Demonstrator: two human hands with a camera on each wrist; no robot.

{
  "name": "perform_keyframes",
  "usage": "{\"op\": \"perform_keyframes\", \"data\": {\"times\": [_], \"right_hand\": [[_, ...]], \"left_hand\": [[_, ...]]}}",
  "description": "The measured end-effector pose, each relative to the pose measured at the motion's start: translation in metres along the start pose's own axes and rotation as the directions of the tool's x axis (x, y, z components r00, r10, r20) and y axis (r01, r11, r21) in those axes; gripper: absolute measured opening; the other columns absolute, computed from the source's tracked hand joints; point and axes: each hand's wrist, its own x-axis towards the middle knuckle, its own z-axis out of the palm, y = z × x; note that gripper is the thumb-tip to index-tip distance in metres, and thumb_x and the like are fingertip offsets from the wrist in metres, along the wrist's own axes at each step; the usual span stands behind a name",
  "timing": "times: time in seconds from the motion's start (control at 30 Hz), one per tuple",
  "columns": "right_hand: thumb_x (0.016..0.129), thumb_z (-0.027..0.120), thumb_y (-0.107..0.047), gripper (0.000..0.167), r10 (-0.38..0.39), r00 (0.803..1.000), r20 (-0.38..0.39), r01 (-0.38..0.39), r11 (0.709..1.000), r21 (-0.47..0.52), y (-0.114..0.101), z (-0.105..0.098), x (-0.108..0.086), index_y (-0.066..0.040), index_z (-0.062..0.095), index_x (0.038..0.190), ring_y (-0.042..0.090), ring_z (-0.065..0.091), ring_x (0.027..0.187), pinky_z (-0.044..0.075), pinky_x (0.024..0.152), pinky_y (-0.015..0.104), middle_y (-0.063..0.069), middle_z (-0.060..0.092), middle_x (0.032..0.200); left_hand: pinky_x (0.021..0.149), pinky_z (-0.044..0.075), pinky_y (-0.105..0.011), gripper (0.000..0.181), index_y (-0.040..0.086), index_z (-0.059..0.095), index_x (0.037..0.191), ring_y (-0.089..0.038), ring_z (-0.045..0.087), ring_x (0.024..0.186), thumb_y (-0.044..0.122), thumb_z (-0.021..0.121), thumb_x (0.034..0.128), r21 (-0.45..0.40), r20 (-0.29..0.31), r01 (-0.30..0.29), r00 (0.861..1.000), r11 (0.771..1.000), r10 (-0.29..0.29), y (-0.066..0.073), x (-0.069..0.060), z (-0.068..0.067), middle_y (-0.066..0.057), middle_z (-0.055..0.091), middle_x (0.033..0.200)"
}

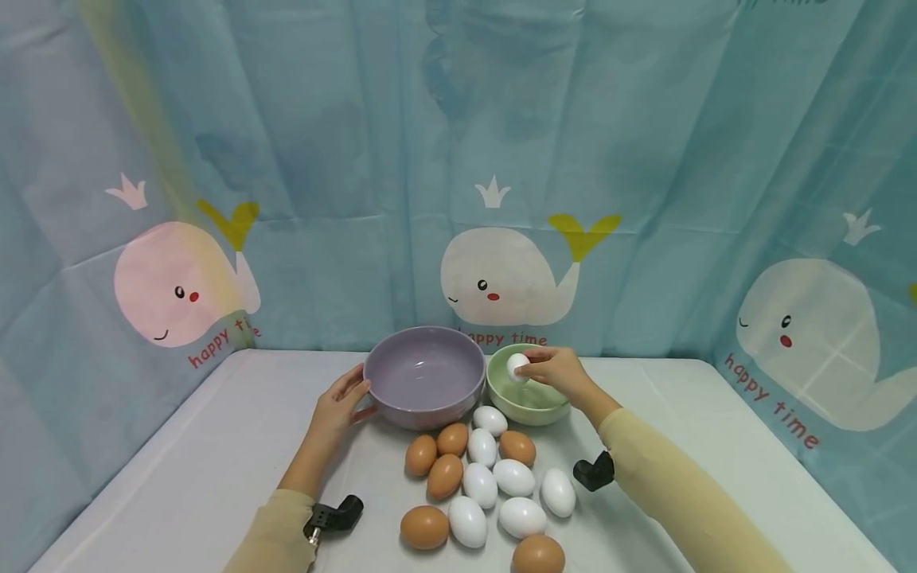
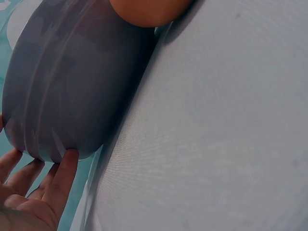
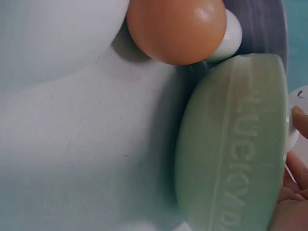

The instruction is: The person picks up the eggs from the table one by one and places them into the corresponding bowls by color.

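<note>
My right hand [image 1: 557, 372] pinches a white egg [image 1: 517, 367] above the inside of a small green bowl [image 1: 530, 415]. In the right wrist view the raised letters on the green bowl [image 3: 231, 144] face the camera, and only part of the hand [image 3: 296, 187] shows behind its rim. At the left, my left hand [image 1: 340, 406] touches the side of a larger purple bowl [image 1: 426, 418] with extended fingers. The left wrist view shows those fingertips [image 2: 71, 155] against the purple bowl's outer wall [image 2: 77, 82]. The inside of the purple bowl holds nothing visible.
Several brown eggs [image 1: 424, 528] and white eggs [image 1: 522, 517] lie loose on the white table [image 1: 272, 430] in front of the bowls. Behind the table hangs a blue curtain [image 1: 344, 278] printed with whales. The two bowls stand side by side near the table's back edge.
</note>
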Motion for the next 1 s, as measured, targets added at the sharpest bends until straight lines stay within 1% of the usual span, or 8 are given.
{"op": "perform_keyframes", "data": {"times": [0.1, 0.2, 0.3, 0.4, 0.63, 0.83, 1.0], "right_hand": [[0.085, 0.079, -0.016, 0.046, 0.004, 1.000, -0.002, -0.004, 1.000, -0.019, 0.002, 0.003, 0.004, 0.000, 0.066, 0.127, 0.021, 0.066, 0.111, 0.057, 0.100, 0.038, 0.017, 0.066, 0.130], [0.085, 0.079, -0.015, 0.047, 0.009, 1.000, 0.002, -0.008, 0.999, -0.037, 0.006, 0.005, 0.006, 0.001, 0.065, 0.127, 0.025, 0.064, 0.117, 0.059, 0.097, 0.035, 0.018, 0.065, 0.131], [0.085, 0.079, -0.015, 0.049, 0.003, 1.000, 0.011, -0.003, 0.999, -0.055, 0.009, 0.006, 0.008, 0.002, 0.064, 0.128, 0.029, 0.061, 0.122, 0.058, 0.099, 0.037, 0.019, 0.063, 0.133], [0.085, 0.079, -0.014, 0.049, -0.004, 1.000, 0.018, 0.005, 0.998, -0.061, 0.010, 0.007, 0.009, 0.002, 0.064, 0.128, 0.030, 0.061, 0.123, 0.058, 0.100, 0.039, 0.020, 0.063, 0.133], [0.085, 0.079, -0.014, 0.048, 0.002, 0.999, 0.051, 0.005, 0.990, -0.141, 0.012, 0.011, 0.010, 0.002, 0.065, 0.128, 0.029, 0.065, 0.117, 0.059, 0.097, 0.037, 0.019, 0.065, 0.132], [0.084, 0.080, -0.014, 0.046, 0.002, 0.999, 0.047, 0.006, 0.986, -0.169, 0.010, 0.012, 0.011, 0.001, 0.066, 0.125, 0.027, 0.067, 0.113, 0.060, 0.095, 0.036, 0.018, 0.067, 0.129], [0.081, 0.081, -0.012, 0.043, 0.008, 0.997, 0.081, 0.009, 0.979, -0.203, 0.011, 0.014, 0.010, 0.003, 0.069, 0.120, 0.022, 0.068, 0.104, 0.061, 0.092, 0.035, 0.018, 0.069, 0.124]], "left_hand": [[0.098, 0.058, -0.035, 0.058, 0.009, 0.032, 0.155, -0.027, 0.037, 0.145, 0.024, 0.054, 0.1039, -0.006, -0.003, 0.002, 1.000, 1.000, -0.002, -0.001, 0.000, 0.000, -0.012, 0.034, 0.161], [0.098, 0.058, -0.034, 0.059, 0.009, 0.032, 0.155, -0.027, 0.037, 0.145, 0.025, 0.055, 0.1033, -0.009, -0.002, 0.003, 1.000, 1.000, -0.003, -0.001, 0.000, 0.001, -0.011, 0.034, 0.161], [0.097, 0.059, -0.032, 0.059, 0.009, 0.033, 0.155, -0.027, 0.037, 0.145, 0.027, 0.055, 0.1031, -0.003, -0.004, 0.000, 1.000, 1.000, 0.000, -0.001, 0.000, 0.002, -0.011, 0.034, 0.161], [0.097, 0.059, -0.032, 0.059, 0.009, 0.033, 0.155, -0.026, 0.038, 0.145, 0.027, 0.055, 0.1033, 0.004, -0.008, -0.004, 1.000, 1.000, 0.004, -0.001, 0.000, 0.003, -0.011, 0.035, 0.161], [0.101, 0.056, -0.039, 0.058, 0.009, 0.032, 0.155, -0.026, 0.037, 0.146, 0.025, 0.054, 0.1036, -0.011, -0.002, 0.001, 1.000, 1.000, -0.001, 0.001, -0.001, 0.002, -0.012, 0.034, 0.161], [0.100, 0.058, -0.037, 0.058, 0.009, 0.032, 0.155, -0.028, 0.038, 0.146, 0.025, 0.054, 0.1038, -0.006, -0.004, -0.006, 1.000, 1.000, 0.006, 0.002, -0.002, 0.001, -0.012, 0.034, 0.161], [0.099, 0.058, -0.037, 0.057, 0.008, 0.032, 0.155, -0.028, 0.037, 0.146, 0.023, 0.053, 0.1042, -0.007, 0.001, -0.004, 1.000, 1.000, 0.004, 0.000, -0.001, 0.000, -0.013, 0.034, 0.161]]}}
